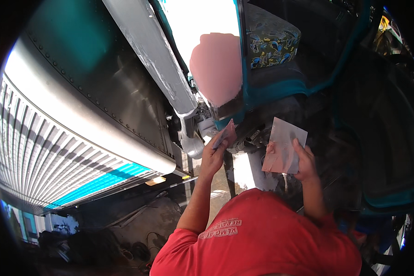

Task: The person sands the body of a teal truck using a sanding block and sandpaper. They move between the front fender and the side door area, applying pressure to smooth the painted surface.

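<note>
My left hand (211, 160) is closed on a thin flat putty spreader (226, 134), smeared with pink filler. My right hand (305, 161) grips the right edge of a pale grey mixing board (287, 138), its thumb lying on the face. A lump of pink putty (271, 148) and a pink smear cover the board's left and lower part. Beyond the spreader, a smooth pink patch of filler (217, 66) spreads over a brightly lit white vehicle panel (200, 16). The spreader's tip is near the panel's lower end; whether they touch I cannot tell.
A grey-coated pillar (154, 55) slants down beside the panel. On the left stands a large vehicle body with rivets (96, 103) and a ribbed side (55, 152). A patterned seat (273, 46) shows through the teal-edged doorway (280, 95). Cables (142, 248) lie at lower left.
</note>
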Demonstrator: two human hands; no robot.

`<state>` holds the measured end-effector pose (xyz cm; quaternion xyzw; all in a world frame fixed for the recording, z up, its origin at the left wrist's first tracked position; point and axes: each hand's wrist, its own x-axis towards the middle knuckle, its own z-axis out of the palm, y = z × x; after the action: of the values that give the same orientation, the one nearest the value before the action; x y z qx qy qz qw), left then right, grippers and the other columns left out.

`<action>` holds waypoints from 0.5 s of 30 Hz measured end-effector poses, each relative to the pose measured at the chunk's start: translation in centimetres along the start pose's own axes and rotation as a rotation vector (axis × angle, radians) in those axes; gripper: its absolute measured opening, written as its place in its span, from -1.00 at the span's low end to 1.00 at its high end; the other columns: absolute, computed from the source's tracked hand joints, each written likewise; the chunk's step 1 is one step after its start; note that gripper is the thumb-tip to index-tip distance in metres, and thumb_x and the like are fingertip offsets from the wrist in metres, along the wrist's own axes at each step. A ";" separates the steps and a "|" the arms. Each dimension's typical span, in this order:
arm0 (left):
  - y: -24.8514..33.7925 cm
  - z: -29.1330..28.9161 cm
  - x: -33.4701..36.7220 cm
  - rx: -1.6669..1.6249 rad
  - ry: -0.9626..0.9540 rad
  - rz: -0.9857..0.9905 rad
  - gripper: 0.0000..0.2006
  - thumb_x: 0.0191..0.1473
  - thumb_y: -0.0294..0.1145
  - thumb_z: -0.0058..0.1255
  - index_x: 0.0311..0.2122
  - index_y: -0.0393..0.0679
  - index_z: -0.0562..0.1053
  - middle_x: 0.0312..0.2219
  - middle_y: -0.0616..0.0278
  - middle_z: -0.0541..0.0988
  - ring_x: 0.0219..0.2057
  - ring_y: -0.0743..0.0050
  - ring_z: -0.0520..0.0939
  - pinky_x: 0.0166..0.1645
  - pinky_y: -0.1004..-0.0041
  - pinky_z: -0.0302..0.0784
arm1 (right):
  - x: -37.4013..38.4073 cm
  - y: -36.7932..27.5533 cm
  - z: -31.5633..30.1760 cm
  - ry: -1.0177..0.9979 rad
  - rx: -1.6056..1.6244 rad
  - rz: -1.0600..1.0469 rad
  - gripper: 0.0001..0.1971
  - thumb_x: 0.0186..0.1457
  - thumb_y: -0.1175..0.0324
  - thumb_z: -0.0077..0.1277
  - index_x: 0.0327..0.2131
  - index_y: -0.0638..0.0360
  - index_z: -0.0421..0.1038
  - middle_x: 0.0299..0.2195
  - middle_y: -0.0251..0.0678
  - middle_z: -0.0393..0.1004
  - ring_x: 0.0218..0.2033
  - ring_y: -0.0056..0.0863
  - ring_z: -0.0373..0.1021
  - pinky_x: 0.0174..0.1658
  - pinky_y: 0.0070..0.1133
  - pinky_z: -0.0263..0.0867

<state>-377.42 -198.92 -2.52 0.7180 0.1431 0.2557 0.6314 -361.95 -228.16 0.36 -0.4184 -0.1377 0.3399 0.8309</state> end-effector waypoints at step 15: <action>5.6 20.3 1.5 0.315 -0.509 0.529 -0.56 -0.02 -0.80 0.13 -0.03 -0.17 0.71 -0.01 0.07 0.77 0.06 0.03 0.78 0.16 0.22 0.71 | -0.5 -5.1 -5.9 0.424 -1.008 -0.439 -0.62 0.54 0.18 -0.07 -0.07 0.36 0.58 -0.24 0.08 0.64 -0.18 -0.10 0.64 -0.20 -0.31 0.47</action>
<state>-365.68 -215.97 1.75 0.8584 -0.1706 0.1983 0.4413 -357.00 -234.17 0.78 -0.7823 -0.1963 -0.0384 0.5899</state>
